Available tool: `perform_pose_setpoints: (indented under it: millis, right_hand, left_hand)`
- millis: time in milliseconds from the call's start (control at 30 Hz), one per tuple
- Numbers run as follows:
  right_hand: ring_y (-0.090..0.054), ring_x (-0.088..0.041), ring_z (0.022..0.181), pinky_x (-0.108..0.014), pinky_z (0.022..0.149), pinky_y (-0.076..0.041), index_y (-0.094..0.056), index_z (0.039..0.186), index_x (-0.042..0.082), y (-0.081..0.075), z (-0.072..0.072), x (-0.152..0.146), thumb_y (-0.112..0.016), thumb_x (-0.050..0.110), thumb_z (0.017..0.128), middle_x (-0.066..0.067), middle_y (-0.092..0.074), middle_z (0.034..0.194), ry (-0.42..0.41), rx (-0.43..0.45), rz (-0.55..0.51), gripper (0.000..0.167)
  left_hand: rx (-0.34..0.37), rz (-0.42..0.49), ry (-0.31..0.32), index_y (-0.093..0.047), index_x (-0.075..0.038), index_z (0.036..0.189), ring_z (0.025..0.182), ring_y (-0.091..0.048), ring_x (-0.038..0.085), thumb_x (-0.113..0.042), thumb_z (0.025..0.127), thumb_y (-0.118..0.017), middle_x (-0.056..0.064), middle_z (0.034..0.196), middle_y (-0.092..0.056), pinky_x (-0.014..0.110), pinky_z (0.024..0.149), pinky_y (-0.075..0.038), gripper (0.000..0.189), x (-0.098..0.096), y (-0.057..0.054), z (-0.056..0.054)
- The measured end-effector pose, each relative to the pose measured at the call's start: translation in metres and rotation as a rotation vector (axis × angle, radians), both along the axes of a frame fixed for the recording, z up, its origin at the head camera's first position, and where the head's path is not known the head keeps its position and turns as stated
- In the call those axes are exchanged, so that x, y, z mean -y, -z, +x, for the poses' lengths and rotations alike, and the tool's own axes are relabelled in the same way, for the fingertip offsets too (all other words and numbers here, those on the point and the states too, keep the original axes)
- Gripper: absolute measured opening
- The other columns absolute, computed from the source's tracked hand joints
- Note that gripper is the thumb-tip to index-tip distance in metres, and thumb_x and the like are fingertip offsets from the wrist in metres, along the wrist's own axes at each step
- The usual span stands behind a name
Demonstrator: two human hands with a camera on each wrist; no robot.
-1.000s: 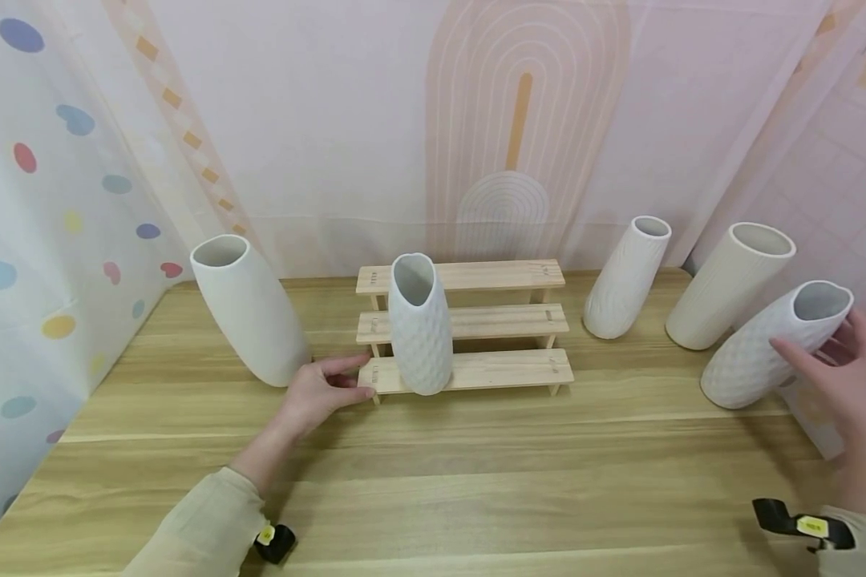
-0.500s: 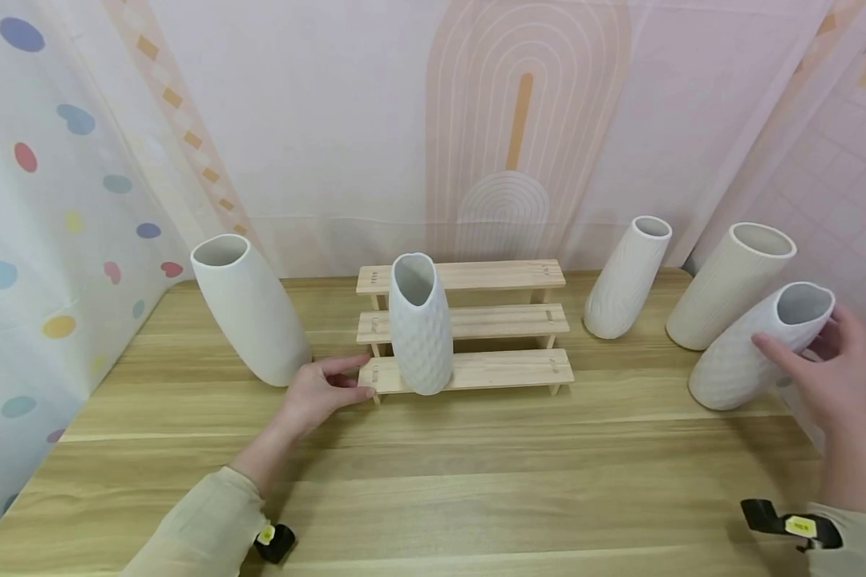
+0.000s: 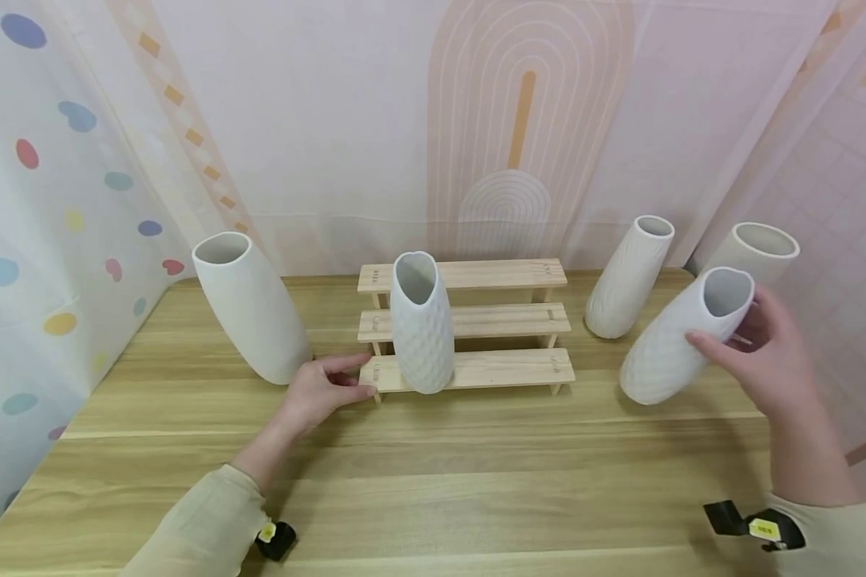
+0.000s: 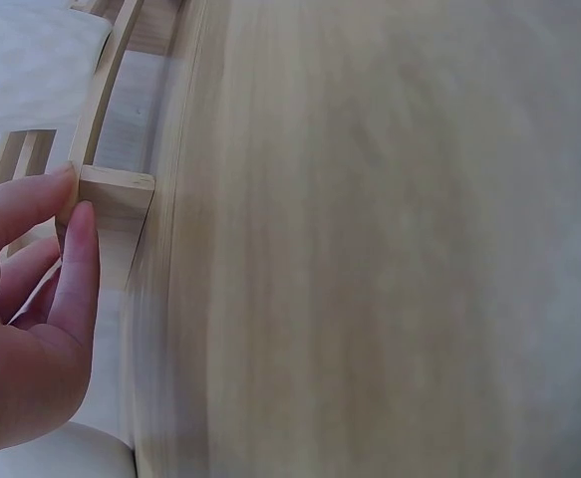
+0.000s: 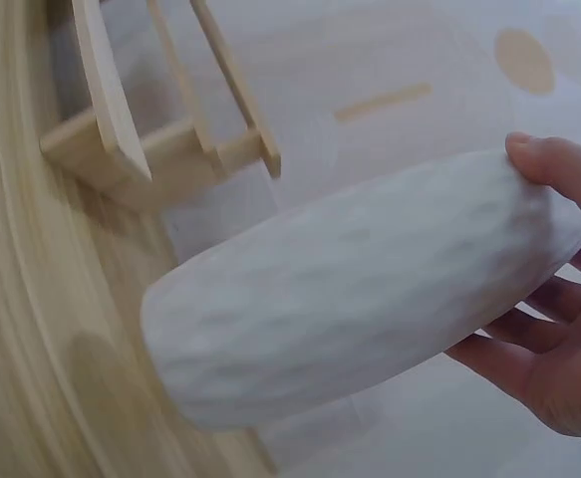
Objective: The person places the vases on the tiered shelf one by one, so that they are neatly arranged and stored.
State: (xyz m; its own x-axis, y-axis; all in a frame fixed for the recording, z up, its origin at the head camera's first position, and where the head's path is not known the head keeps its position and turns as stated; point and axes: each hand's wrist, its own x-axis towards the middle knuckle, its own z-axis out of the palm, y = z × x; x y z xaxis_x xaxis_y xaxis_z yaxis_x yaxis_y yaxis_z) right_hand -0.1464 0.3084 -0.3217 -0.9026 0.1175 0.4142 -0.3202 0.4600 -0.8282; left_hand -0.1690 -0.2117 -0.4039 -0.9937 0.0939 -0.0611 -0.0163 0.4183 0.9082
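My right hand (image 3: 765, 353) grips a white dimpled vase (image 3: 674, 349) near its wavy mouth. In the right wrist view the vase (image 5: 350, 289) is off the table, thumb on one side and fingers on the other. My left hand (image 3: 325, 393) pinches the left end of the lowest step of a three-step wooden display stand (image 3: 505, 369); the left wrist view shows thumb and fingertips on that step's end (image 4: 111, 189). A second dimpled white vase (image 3: 424, 336) stands on the lowest step, left of its middle.
A smooth white vase (image 3: 252, 312) stands left of the stand, close to my left forearm. To the right are a slim textured vase (image 3: 628, 280) and a wider cream vase (image 3: 736, 260), partly hidden behind the held one. Fabric backdrops border the wooden table (image 3: 476, 481).
My right hand has carried the dimpled vase leftward from the table's right side, in front of the cream vase. My left hand keeps its place on the stand.
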Motion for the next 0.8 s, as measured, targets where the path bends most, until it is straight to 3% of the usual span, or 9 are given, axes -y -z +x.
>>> perform_pose_setpoints:
  millis: [100, 333, 433, 800]
  right_hand:
    - [-0.062, 0.0, 0.09, -0.01, 0.077, -0.049, -0.054, 0.134, 0.019, -0.005, -0.001, 0.015, -0.074, -0.012, 0.079, 0.013, -0.064, 0.103, -0.061, -0.019, -0.009, 0.066]
    - [-0.066, -0.007, 0.088, -0.015, 0.073, -0.052, -0.056, 0.134, 0.013, -0.011, -0.012, 0.049, -0.071, -0.022, 0.074, 0.004, -0.067, 0.1, -0.279, -0.066, -0.178, 0.071]
    - [-0.065, -0.01, 0.088, -0.017, 0.072, -0.053, -0.055, 0.135, 0.011, -0.012, -0.018, 0.065, -0.07, -0.024, 0.073, 0.003, -0.067, 0.101, -0.347, -0.073, -0.181, 0.072]
    - [-0.064, -0.014, 0.098, -0.023, 0.082, -0.053, -0.05, 0.139, 0.004, -0.013, -0.036, 0.11, -0.077, -0.012, 0.076, -0.002, -0.064, 0.112, -0.414, 0.002, -0.072, 0.07]
  left_hand:
    - [-0.005, 0.0, 0.002, -0.065, -0.006, 0.131, 0.094, -0.061, 0.019, -0.015, 0.078, -0.086, 0.016, 0.134, -0.06, 0.023, 0.071, -0.051, 0.058, 0.0, 0.0, 0.0]
    - [-0.006, 0.004, 0.0, -0.065, -0.005, 0.13, 0.093, -0.061, 0.019, -0.014, 0.078, -0.086, 0.016, 0.133, -0.06, 0.024, 0.072, -0.051, 0.057, 0.0, 0.0, 0.0]
    - [-0.004, -0.001, 0.002, -0.065, -0.006, 0.13, 0.094, -0.061, 0.02, -0.014, 0.078, -0.086, 0.016, 0.134, -0.06, 0.024, 0.072, -0.051, 0.057, 0.0, 0.0, 0.0]
    - [-0.003, -0.001, 0.005, -0.065, -0.006, 0.131, 0.092, -0.061, 0.019, -0.014, 0.078, -0.086, 0.016, 0.134, -0.059, 0.023, 0.071, -0.052, 0.057, 0.001, 0.001, 0.0]
